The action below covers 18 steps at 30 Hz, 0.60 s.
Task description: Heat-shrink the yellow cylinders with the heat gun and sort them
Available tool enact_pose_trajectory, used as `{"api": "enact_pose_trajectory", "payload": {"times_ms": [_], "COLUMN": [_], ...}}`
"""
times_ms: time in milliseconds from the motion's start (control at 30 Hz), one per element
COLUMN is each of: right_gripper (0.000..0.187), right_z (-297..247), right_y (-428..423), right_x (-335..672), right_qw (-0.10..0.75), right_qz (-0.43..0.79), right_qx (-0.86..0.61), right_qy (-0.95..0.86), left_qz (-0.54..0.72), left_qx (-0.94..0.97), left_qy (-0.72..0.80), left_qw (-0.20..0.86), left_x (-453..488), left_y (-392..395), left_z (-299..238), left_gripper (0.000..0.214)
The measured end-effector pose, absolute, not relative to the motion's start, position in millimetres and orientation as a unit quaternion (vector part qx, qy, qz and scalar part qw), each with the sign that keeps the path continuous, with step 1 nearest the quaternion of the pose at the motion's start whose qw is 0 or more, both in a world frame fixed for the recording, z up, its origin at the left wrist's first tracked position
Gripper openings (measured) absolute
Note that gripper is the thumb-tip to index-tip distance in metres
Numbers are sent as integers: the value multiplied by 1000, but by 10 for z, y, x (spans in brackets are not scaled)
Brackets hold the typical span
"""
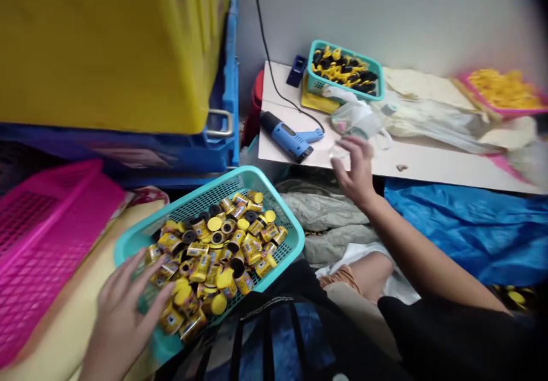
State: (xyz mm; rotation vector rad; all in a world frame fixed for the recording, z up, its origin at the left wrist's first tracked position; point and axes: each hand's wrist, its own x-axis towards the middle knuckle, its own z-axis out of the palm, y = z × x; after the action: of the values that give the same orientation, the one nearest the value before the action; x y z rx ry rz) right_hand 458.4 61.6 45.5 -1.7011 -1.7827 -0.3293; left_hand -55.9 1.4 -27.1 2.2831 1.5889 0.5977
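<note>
A turquoise plastic basket (280, 201) sits tilted by my lap, full of small yellow printed cylinders (201, 269), some with yellow caps, others showing black ends. My left hand (128, 307) is at the basket's left rim, fingers spread over the nearest cylinders, gripping none. My right hand (356, 172) is raised at the table's front edge, thumb and fingers apart and slightly blurred. Close to its fingertips is a small clear, shiny thing (337, 152); contact cannot be made out. Just behind lies a crumpled clear plastic bag (357, 117).
On the white table (422, 161) lie a blue heat gun (286, 137) with a black cord, a turquoise basket (346, 92) of yellow-black pieces and a pink tray (514, 108) of yellow pieces. Yellow and blue crates (98, 49) stand left, above a pink basket (55, 244). Blue sheeting (454, 227) hangs right.
</note>
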Motion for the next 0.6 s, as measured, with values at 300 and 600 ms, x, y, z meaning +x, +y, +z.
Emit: {"api": "enact_pose_trajectory", "payload": {"times_ms": [300, 600], "right_gripper": [41, 47], "right_z": [263, 374], "right_y": [329, 429], "right_x": [3039, 3086], "right_qw": [-210, 170], "right_qz": [245, 425], "right_qx": [-525, -536], "right_qy": [-788, -709], "left_qz": [180, 341], "left_qx": [835, 661], "left_qy": [517, 626], "left_qw": [49, 235], "left_x": [-91, -98], "left_y": [-78, -22], "left_z": [-469, -273], "left_gripper": [36, 32]}}
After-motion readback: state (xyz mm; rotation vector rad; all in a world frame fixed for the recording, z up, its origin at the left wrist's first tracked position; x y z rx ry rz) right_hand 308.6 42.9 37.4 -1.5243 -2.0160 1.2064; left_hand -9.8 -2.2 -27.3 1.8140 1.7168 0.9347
